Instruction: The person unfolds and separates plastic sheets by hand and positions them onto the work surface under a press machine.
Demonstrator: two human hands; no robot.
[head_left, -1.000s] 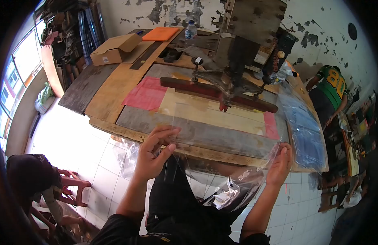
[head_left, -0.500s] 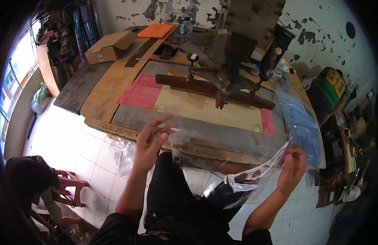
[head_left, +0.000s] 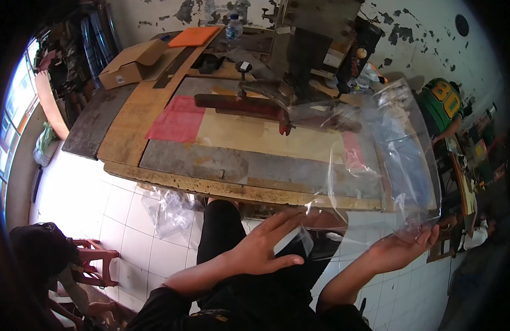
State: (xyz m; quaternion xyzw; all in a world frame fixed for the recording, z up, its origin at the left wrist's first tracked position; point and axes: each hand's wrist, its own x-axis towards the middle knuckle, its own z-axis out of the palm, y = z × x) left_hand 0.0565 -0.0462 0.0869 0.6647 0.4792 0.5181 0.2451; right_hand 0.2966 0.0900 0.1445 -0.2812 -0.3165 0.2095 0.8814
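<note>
A large clear plastic sheet (head_left: 395, 165) spreads over the right part of the work table and hangs past its front edge. My right hand (head_left: 406, 248) is turned palm up with fingers curled around the sheet's lower right corner. Above my lap, my left hand (head_left: 269, 243) has its fingers stretched out and thumb apart, close to the sheet's lower left part; whether it touches is hard to see. Behind the sheet stands a press with a dark red bar (head_left: 238, 105) over a cream board (head_left: 255, 129) with pink ends (head_left: 175, 118).
A cardboard box (head_left: 125, 66), an orange folder (head_left: 194, 36) and a water bottle (head_left: 233, 27) sit toward the back of the table. Crumpled clear plastic (head_left: 169, 212) lies below the front edge. One person (head_left: 442, 107) is at right, another (head_left: 43, 254) near a red stool (head_left: 95, 262).
The plastic sheet has swung up and right from in front of my lap. My left hand has moved right and down, fingers now extended; my right hand has moved outward and lower.
</note>
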